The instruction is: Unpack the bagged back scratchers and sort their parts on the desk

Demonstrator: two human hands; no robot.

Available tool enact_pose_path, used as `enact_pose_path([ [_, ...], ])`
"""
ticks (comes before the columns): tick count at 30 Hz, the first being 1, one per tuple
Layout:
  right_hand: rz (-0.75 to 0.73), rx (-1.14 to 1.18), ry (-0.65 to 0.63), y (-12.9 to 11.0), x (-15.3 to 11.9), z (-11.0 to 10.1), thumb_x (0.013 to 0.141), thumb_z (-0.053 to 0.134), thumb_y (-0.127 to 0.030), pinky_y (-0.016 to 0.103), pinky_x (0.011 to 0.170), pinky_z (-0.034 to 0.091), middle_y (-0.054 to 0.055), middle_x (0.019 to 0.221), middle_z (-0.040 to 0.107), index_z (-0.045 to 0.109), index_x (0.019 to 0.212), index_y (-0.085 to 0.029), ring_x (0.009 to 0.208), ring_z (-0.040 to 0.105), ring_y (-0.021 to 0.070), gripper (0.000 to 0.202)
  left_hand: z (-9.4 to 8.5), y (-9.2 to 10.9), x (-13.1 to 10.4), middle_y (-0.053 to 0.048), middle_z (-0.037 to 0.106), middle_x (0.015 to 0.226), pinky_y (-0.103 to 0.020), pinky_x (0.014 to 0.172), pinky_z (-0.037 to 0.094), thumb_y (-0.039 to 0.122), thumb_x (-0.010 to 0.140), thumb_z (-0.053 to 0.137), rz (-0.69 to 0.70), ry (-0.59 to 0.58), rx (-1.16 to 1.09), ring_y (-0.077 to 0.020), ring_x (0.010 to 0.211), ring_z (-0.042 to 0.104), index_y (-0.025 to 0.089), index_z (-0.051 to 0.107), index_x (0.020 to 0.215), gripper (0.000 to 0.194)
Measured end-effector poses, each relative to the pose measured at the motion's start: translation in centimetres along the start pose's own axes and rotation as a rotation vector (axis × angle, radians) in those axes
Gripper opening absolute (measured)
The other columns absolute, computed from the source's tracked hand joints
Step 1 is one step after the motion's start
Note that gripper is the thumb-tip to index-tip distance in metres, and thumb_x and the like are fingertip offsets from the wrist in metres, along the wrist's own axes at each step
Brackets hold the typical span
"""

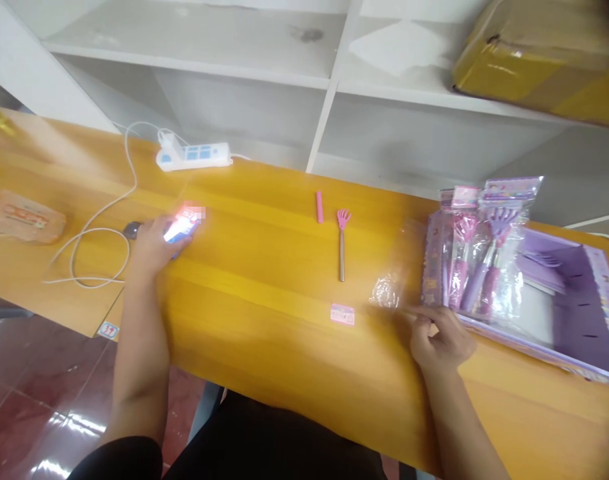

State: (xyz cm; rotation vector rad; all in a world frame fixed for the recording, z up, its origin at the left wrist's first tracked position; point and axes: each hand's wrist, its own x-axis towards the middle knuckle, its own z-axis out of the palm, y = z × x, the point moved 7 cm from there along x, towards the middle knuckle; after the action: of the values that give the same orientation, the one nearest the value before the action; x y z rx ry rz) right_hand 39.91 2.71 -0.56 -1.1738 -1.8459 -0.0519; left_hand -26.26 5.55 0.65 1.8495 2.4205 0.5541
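Observation:
My left hand (157,243) is closed on a phone (183,225) with a brightly lit screen, at the table's left. My right hand (442,339) is at the front left corner of the purple box (584,300), index finger stretched out and the other fingers curled. Its fingertip is beside a crumpled clear plastic bag (386,290); blur hides whether they touch. Mid-table lies a back scratcher (342,245) with a pink claw head and metal rod. Near it are a pink tube (319,207) and a small pink printed card (342,314).
Bagged pink and purple back scratchers (477,257) rest on the box's left side. A white power strip (197,157) with a looping cable stands at the back left. An orange packet (22,217) lies far left. White shelves (264,100) and a taped carton (544,63) are behind.

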Motion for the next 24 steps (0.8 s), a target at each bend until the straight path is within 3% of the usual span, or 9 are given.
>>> enact_pose_path([
  [3,0.006,-0.006,-0.003,0.2,-0.2,0.0,0.089,0.061,-0.004,0.031,0.063,0.046,-0.001,0.073,0.066,0.076,0.091,-0.023,0.065,0.061,0.0174,0.025,-0.1,1.2,0.1,-0.014,0.072,0.122,-0.052,0.108,0.047,0.05,0.087,0.075,0.002,0.052,0.035,-0.0391,0.122,0.064,0.025,0.065,0.127,0.048],
  [7,0.025,-0.005,-0.009,0.3,-0.2,0.1,0.089,0.061,-0.006,0.031,0.062,0.045,-0.001,0.072,0.066,0.077,0.09,-0.023,0.063,0.06,0.0171,0.023,0.3,2.2,0.3,-0.012,0.071,0.127,-0.051,0.113,0.044,0.054,0.089,0.072,0.01,0.024,0.057,-0.0381,0.126,0.062,0.026,0.066,0.13,0.05],
  [15,0.063,-0.033,-0.024,0.8,-0.5,0.2,0.091,0.061,-0.012,0.033,0.062,0.047,0.0,0.072,0.068,0.077,0.088,-0.024,0.062,0.061,0.0182,0.021,0.8,1.9,0.4,-0.011,0.07,0.131,-0.053,0.121,0.037,0.05,0.091,0.069,-0.007,-0.016,0.068,-0.0376,0.135,0.056,0.028,0.068,0.134,0.048],
  [24,0.031,-0.011,-0.022,0.2,-0.1,0.1,0.089,0.061,-0.006,0.032,0.062,0.046,0.0,0.074,0.068,0.077,0.09,-0.024,0.063,0.06,0.0178,0.024,0.9,1.8,0.4,-0.011,0.07,0.135,-0.052,0.119,0.037,0.053,0.092,0.067,0.002,-0.027,0.074,-0.0382,0.135,0.057,0.027,0.067,0.135,0.051],
])
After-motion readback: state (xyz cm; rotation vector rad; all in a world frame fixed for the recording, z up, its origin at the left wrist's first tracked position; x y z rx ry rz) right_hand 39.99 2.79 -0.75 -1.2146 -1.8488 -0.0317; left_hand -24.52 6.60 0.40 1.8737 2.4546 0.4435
